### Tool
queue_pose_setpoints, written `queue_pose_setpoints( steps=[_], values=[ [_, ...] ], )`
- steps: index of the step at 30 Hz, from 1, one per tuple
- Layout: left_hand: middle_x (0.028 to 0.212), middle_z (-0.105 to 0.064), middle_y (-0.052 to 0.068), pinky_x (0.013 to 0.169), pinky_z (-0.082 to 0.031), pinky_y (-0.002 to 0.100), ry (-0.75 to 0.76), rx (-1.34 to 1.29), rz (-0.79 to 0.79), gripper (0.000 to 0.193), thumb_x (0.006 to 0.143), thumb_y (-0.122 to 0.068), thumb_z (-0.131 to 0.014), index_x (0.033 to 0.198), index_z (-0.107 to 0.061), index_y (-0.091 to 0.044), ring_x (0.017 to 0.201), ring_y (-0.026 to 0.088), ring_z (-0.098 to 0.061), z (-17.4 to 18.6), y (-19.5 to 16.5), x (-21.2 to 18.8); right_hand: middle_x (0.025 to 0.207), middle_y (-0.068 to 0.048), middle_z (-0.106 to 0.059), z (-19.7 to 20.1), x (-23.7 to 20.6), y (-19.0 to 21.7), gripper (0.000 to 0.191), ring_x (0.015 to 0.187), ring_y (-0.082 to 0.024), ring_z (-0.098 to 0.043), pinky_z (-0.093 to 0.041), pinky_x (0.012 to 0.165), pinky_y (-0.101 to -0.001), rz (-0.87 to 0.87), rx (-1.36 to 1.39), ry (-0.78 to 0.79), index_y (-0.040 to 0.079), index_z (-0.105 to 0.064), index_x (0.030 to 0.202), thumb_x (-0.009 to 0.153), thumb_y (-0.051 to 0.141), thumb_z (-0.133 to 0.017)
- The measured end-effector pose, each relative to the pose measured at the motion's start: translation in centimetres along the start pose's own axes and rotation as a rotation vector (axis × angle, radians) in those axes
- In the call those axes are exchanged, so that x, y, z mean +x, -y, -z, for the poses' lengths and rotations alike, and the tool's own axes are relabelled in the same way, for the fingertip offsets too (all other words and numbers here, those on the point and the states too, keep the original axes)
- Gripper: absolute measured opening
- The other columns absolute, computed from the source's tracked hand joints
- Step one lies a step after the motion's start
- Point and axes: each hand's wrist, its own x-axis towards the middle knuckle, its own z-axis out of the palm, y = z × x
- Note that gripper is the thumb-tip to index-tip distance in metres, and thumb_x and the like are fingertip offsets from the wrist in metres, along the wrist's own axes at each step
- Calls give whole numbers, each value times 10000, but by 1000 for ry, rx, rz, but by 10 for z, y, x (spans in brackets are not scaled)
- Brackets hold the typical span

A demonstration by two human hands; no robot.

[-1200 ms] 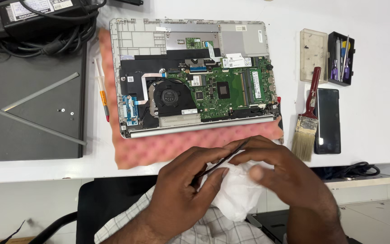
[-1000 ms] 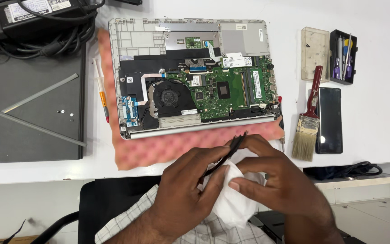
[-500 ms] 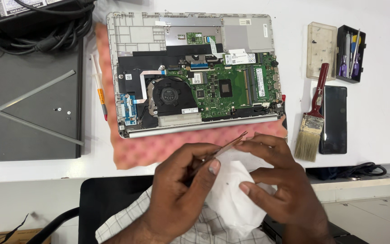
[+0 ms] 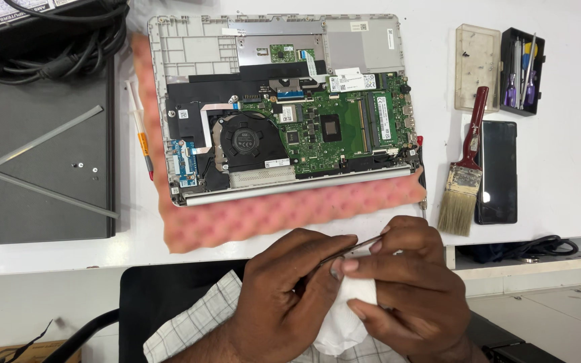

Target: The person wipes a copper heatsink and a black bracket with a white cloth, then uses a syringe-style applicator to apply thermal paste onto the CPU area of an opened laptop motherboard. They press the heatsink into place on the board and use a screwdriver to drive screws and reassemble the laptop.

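On view are two hands, one opened laptop point(image 4: 284, 107), one pink foam pad point(image 4: 290, 208), one paintbrush point(image 4: 465, 175), one dark phone point(image 4: 497, 171), two small tool cases and one white cloth point(image 4: 344, 316).

We see the thin dark tool point(image 4: 351, 250) tipped flatter now, its tip poking out less toward the pink foam point(image 4: 284, 212). Our left hand point(image 4: 290, 296) has its thumb pressed on the white cloth point(image 4: 344, 316); our right hand point(image 4: 405, 289) wraps more over it.

laptop point(image 4: 284, 107) on foam pad point(image 4: 290, 212), brush point(image 4: 464, 175) right
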Motion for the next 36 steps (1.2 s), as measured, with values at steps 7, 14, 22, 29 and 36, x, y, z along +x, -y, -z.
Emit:
queue_pose_setpoints(
  steps=[7,14,22,29,36],
  values=[
    [1050,-691,125,833,-538,278,-39,-71,80,336,1082,-150,-548,1310,-673,62,940,167,-669,7,2,2,998,-78,-698,-5,-4,0,227,979,-271,-672,-552,924,-447,-265,-130,-184,31,-645,880,792,112,-839],
    [1037,-677,116,777,-525,255,-69,20,61,346,1073,-141,-540,1333,-656,56,870,148,-646,2,3,2,1077,-137,-684,-20,-4,-3,235,1052,-348,-663,-552,928,-440,-295,-418,-142,-12,-651,971,810,18,-820],
    [1011,-675,113,745,-535,253,-117,30,48,352,1065,-132,-552,1349,-650,52,842,138,-648,-8,6,0,1121,-130,-688,-34,-3,3,124,1098,-339,-643,-545,1003,-474,-245,-535,-200,-21,-703,924,851,21,-794],
    [1085,-663,105,832,-539,262,-135,-109,9,361,1130,-154,-489,1380,-635,62,944,136,-646,-8,14,1,1071,-108,-675,-40,-1,7,203,1032,-297,-649,-532,1014,-516,-144,-476,-160,2,-753,967,770,21,-801],
    [988,-620,55,592,-434,204,-146,-206,147,380,1090,-172,-501,1349,-662,53,721,43,-510,-12,17,-1,1063,-106,-659,-36,3,1,188,1059,-328,-654,-545,1041,-509,-166,-567,-205,-2,-722,962,800,-17,-818]
  ],
)
